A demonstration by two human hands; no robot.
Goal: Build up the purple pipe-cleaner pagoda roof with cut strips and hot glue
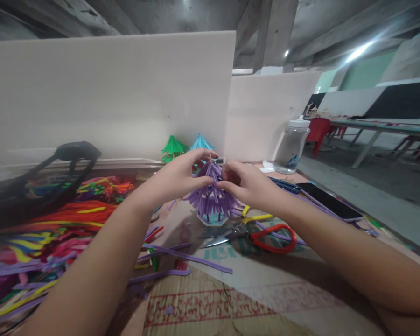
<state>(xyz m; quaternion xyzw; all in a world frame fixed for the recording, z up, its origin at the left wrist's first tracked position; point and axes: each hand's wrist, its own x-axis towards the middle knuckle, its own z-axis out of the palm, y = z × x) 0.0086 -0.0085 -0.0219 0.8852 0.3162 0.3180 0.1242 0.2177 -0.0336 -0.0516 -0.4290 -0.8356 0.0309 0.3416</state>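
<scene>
A person's left hand [185, 172] closes around the peak of a small purple tiered model [213, 203], thumb on the near side of its roof and fingers curling behind, while the right hand [250, 184] pinches at the roof's right slope with thumb and curled fingers; whether a separate strip lies between those right fingertips cannot be told. The model stands upright at the center of the work surface, its pale base resting on printed cardboard [199, 308].

Just nearer and to the right lie scissors [244, 229] with red handles, blades pointing left, beside a bent yellow strip [261, 218]. Loose purple strips [196, 259] cross the cardboard on the near left, beside a heap of multicolored strips [80, 210] at far left, where a blurred black object [79, 150] looms over the pile.

Beyond the hands, a green model [174, 145] and a light-blue model [199, 141] stand side by side before a white board [108, 98]. On the right rest a dark-screened phone [331, 200] and, farther off, a clear bottle [290, 147] with a white lid. A red chair [317, 133] stands in the far right background.
</scene>
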